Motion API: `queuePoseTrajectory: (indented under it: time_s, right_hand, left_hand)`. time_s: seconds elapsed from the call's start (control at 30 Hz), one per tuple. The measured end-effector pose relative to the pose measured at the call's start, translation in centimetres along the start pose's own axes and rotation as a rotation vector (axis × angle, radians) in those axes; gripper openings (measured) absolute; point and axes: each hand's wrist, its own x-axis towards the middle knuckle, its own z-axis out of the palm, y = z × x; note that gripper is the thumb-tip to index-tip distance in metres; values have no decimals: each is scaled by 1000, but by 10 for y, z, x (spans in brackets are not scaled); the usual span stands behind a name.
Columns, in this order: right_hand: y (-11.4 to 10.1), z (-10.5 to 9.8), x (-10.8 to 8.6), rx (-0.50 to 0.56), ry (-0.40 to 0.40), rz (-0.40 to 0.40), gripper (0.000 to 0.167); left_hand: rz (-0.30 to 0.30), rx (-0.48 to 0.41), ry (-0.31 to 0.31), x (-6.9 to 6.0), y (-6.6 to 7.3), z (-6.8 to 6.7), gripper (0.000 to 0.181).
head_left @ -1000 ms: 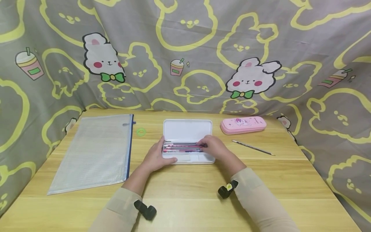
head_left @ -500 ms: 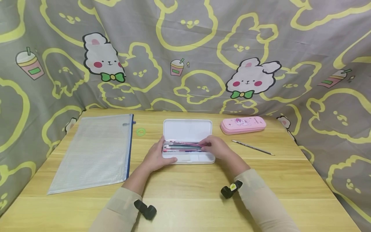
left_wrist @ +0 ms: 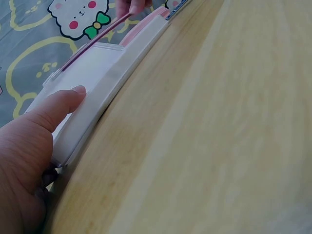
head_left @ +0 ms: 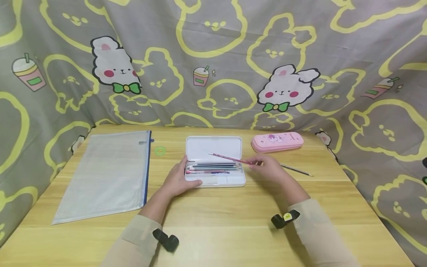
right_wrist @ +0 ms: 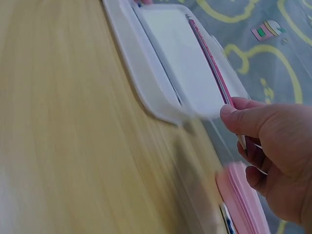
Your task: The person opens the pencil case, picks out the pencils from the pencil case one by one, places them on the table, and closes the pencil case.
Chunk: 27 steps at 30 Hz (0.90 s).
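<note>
Red pencil pinched in right grip, apparent tip in right-wrist view only

On my feed I'm seeing a white rectangular box lying mid-frame, slim dark pencils inside, a translucent rectangular mesh pouch lower left, a pink oblong case right of centre.

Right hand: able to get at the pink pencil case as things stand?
Probably yes: the pink pencil case lies just beyond the right hand, nothing seen on top of it. But that hand pinches a red pencil, so a full grip would likely mean putting it down first.
</note>
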Motion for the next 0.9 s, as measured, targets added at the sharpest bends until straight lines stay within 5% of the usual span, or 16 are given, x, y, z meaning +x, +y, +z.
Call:
queuePoseTrajectory:
  time_s: [0.3,0.9]
  right_hand:
    - [37,-34,-29,-72,77,-9,23]
    - [108,-80,-73,-212,108,172,27]
  left_hand:
    - [-3,5,-1,1,-3,0,120]
    - [-6,-2,-1,0,-1,0,119]
